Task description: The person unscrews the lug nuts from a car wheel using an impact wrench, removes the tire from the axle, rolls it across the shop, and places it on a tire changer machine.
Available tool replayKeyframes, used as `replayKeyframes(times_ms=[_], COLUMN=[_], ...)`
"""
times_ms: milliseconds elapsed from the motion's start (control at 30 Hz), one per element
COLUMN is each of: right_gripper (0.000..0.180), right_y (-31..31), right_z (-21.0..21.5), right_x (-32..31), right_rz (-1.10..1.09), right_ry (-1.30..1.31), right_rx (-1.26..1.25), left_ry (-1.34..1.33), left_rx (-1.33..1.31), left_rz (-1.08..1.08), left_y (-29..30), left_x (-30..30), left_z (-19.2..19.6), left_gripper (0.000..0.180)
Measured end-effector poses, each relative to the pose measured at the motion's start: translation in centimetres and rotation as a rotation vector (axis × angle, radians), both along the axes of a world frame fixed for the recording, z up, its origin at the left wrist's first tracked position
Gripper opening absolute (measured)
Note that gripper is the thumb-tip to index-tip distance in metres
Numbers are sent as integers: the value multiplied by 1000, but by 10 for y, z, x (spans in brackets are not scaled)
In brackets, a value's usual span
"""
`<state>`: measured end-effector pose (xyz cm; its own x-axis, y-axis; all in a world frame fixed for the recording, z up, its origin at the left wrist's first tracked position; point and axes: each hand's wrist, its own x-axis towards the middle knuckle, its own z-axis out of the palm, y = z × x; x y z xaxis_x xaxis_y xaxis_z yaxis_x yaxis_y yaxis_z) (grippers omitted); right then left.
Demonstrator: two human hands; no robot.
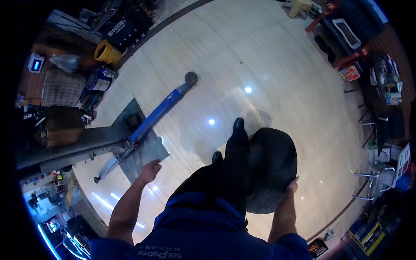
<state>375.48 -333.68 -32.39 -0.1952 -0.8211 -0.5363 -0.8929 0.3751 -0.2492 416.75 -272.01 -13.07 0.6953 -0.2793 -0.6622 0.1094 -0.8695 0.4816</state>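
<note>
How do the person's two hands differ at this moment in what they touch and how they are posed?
The right hand rests against the side of the black tyre, while the left hand touches nothing. The left hand hangs out to the side over the pale floor, near the blue lift arm; the right hand stays close to the body, mostly hidden behind the tyre. Both are bare, on bare forearms.

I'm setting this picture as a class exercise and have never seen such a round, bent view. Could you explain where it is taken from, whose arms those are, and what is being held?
It comes from a wide fisheye camera worn on a person's head, looking down, so straight lines bend near the rim. The two forearms rising from the lower edge are the wearer's own. The right hand rests against a black tyre carried at the person's side. The left hand hangs free, holding nothing. Below is a pale glossy floor. A blue lift arm lies across it at the left, near a yellow bucket.
</note>
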Motion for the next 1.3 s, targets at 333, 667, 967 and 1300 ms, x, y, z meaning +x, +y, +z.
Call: replayKeyframes(times_ms=[333, 667, 967, 1300], right_gripper=[86, 89, 88, 86], right_y=[-143, -250, -274, -397], right_z=[19, 25, 69, -7], right_x=[245, 515, 708, 877], right_rz=[118, 339, 441, 929], right_ry=[-277, 47, -239, 99], right_rx=[269, 163, 345, 4], left_ry=[34, 287, 28, 134], left_rx=[94, 238, 73, -33], left_rz=[-4, -108, 295, 497], left_y=[-83, -58, -153, -203], left_x=[129, 98, 323, 504], left_z=[-31, -60, -99, -61], left_gripper=[39, 35, 38, 41])
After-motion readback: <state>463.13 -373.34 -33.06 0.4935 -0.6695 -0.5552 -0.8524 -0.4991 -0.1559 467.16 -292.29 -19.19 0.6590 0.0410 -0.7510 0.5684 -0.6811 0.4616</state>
